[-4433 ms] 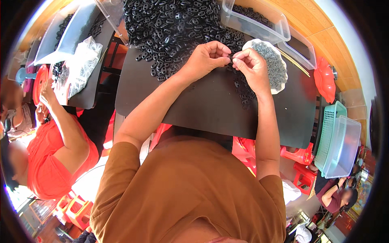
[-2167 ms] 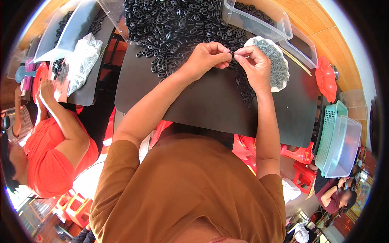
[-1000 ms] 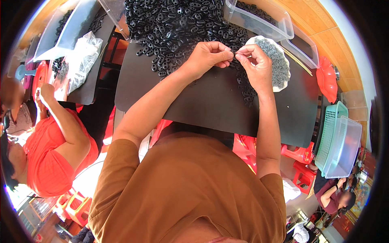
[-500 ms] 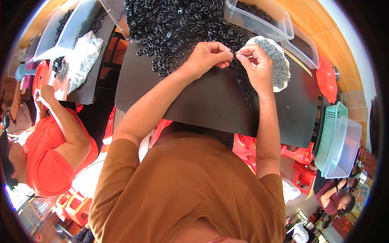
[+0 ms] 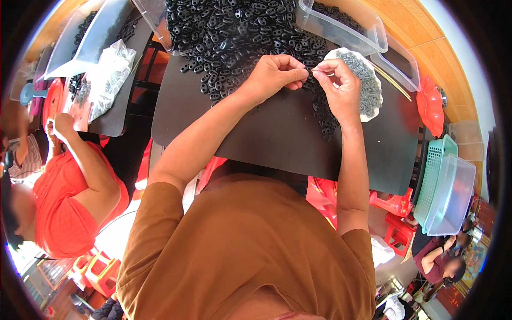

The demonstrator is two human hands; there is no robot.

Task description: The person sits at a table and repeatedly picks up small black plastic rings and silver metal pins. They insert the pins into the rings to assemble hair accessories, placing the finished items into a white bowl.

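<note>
My left hand [image 5: 276, 76] and my right hand [image 5: 340, 85] meet above the dark table, thumb and fingertips pinched on each side. A tiny dark bit shows between the fingertips, too small to name; the fingers hide the rest. Behind my left hand spreads a big heap of black oval pieces with two holes [image 5: 229, 32]. Smaller black pieces [image 5: 324, 118] lie in a strip just left of my right wrist. A white scalloped dish [image 5: 376, 108] full of small grey pieces [image 5: 368, 85] stands right beside my right hand.
Clear plastic bins [image 5: 346, 31] stand at the table's back, with thin sticks [image 5: 392, 82] near the dish. A red scalloped dish [image 5: 430, 106] and a green basket [image 5: 431, 178] are at the right. At the left, a co-worker in red [image 5: 74, 202] sits by another table [image 5: 114, 120].
My right fingertips have shifted slightly right, so the gap between the two pinches is a little wider. My left hand has hardly moved.
</note>
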